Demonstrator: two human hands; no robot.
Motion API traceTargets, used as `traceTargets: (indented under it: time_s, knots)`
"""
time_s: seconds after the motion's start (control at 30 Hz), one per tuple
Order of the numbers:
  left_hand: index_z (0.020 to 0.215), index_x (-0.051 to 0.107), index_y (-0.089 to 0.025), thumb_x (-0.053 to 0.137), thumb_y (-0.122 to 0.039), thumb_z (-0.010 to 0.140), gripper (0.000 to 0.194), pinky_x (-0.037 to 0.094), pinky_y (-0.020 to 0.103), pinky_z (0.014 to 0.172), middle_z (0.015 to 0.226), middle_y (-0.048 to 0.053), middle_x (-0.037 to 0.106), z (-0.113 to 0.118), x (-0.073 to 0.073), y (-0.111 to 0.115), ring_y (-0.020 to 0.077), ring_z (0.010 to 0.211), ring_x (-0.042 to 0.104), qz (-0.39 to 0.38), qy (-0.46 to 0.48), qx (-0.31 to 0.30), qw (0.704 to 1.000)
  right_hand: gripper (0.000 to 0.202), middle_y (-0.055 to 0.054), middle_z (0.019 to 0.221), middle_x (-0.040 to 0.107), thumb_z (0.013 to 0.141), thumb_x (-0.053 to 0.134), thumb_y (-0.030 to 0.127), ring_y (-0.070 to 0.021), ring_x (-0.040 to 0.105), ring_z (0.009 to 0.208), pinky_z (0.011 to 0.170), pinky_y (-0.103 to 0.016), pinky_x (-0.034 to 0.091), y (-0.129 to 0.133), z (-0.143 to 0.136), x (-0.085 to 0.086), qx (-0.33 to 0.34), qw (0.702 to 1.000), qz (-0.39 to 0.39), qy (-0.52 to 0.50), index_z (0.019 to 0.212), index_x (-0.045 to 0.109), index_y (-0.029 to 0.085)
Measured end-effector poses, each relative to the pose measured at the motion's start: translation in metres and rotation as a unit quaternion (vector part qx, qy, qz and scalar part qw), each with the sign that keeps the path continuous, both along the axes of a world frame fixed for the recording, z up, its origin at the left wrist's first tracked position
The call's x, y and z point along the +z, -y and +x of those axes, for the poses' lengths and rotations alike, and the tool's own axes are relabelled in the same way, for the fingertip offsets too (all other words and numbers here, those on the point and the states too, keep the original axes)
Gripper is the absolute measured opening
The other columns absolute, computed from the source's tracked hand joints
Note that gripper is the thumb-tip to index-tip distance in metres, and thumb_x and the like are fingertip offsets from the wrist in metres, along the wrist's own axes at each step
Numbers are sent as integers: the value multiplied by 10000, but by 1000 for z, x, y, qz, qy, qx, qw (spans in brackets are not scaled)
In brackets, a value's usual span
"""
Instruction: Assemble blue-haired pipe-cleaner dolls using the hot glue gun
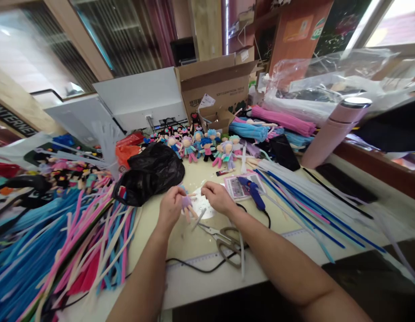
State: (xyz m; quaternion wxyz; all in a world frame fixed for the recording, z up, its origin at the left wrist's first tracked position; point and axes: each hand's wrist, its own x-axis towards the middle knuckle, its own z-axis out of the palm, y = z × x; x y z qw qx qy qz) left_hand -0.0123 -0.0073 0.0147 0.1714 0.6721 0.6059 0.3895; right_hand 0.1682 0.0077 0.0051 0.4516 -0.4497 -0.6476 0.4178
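Note:
Near the middle of the table, my left hand [172,206] is closed on a small doll [187,203] with a lilac body and pale legs hanging down; its head is largely hidden by my fingers. To the right of the doll, my right hand [216,197] is pinched together over a white round patch [203,206], and what its fingertips hold is too small to make out. Scissors [224,237] with grey-beige handles lie just below my hands. A blue glue gun [252,192] rests on a printed card [234,187] to the right.
Finished dolls [207,145] stand in rows behind my hands. A black plastic bag [153,172] and bundles of fuzzy stems [59,237] are at left. More stems [304,201], a pink bottle [338,129] and a phone [284,152] lie right. Behind is a cardboard box [217,87].

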Motion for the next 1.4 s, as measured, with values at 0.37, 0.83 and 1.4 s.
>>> traceTargets:
  time_s: [0.37, 0.83, 1.4]
  knots:
    - [839, 629, -173, 497, -273, 736, 195, 373, 245, 535, 560, -43, 505, 47, 24, -11, 117, 524, 457, -92, 149, -59, 983, 310, 71, 512, 357, 780, 497, 394, -88, 364, 503, 492, -238, 291, -7, 5, 2, -21, 996, -24, -79, 553, 392, 211]
    - [950, 704, -137, 712, -405, 687, 375, 436, 247, 586, 677, 29, 659, 62, 19, -3, 110, 586, 559, -173, 418, -121, 884, 355, 68, 583, 546, 695, 696, 463, -82, 505, 523, 460, -186, 347, -5, 10, 9, 81, 940, -213, -252, 822, 483, 209]
    - [630, 485, -181, 642, -338, 674, 226, 313, 225, 503, 513, -60, 407, 81, 13, -5, 76, 497, 373, -151, 428, -90, 887, 427, 103, 547, 497, 611, 745, 472, -69, 425, 427, 400, -203, 299, -4, 7, 10, 51, 947, -144, -283, 813, 468, 218]
